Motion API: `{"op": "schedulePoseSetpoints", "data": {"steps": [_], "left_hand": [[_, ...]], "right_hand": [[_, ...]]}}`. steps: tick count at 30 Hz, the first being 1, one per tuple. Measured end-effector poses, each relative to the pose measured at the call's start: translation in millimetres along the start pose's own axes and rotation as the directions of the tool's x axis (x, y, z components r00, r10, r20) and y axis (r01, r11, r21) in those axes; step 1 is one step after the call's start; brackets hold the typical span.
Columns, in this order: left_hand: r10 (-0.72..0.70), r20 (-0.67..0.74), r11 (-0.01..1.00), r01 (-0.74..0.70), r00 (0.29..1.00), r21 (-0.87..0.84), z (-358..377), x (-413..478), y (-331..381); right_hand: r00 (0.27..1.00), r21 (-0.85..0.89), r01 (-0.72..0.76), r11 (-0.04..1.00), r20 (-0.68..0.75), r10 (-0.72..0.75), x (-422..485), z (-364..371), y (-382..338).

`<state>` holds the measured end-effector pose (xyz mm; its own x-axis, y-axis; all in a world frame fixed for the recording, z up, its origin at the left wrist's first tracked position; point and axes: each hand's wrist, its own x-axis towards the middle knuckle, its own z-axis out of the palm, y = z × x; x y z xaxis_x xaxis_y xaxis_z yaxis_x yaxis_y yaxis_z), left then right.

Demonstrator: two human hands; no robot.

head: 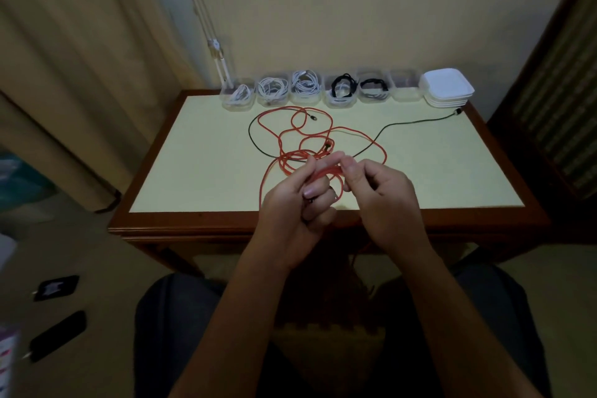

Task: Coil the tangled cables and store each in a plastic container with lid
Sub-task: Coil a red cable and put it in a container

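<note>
A tangled orange cable (303, 136) sprawls over the middle of the table, crossed by a thin dark cable (410, 123) that runs to the right rear. My left hand (298, 200) grips several orange strands above the table's front edge. My right hand (376, 186) pinches the same orange cable just to the right of the left fingers. A row of clear plastic containers (404, 90) lines the back edge; several hold coiled white or black cables, and the one at the right end holds none. A stack of white lids (447, 87) stands beside it.
The table (181, 171) has a pale green top and a brown wooden rim. Curtains hang at the left, a wall behind. Dark flat objects (58, 287) lie on the floor at lower left. My lap is below the table's front edge.
</note>
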<state>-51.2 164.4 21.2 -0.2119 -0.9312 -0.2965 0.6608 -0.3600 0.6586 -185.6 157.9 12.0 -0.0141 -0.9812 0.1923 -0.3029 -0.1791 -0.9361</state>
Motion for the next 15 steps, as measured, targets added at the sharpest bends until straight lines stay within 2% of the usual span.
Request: {"op": "schedulePoseSetpoints", "data": {"steps": [7, 15], "left_hand": [[-0.065, -0.013, 0.997, 0.064, 0.998, -0.053, -8, 2, -3], [-0.023, -0.062, 0.981, 0.011, 0.998, -0.192, -17, -2, 9]], "right_hand": [[0.999, 0.000, -0.037, 0.999, 0.006, 0.037, 2, 4, 12], [0.995, 0.049, -0.091, 0.995, 0.043, 0.089, -4, 0, 23]]}}
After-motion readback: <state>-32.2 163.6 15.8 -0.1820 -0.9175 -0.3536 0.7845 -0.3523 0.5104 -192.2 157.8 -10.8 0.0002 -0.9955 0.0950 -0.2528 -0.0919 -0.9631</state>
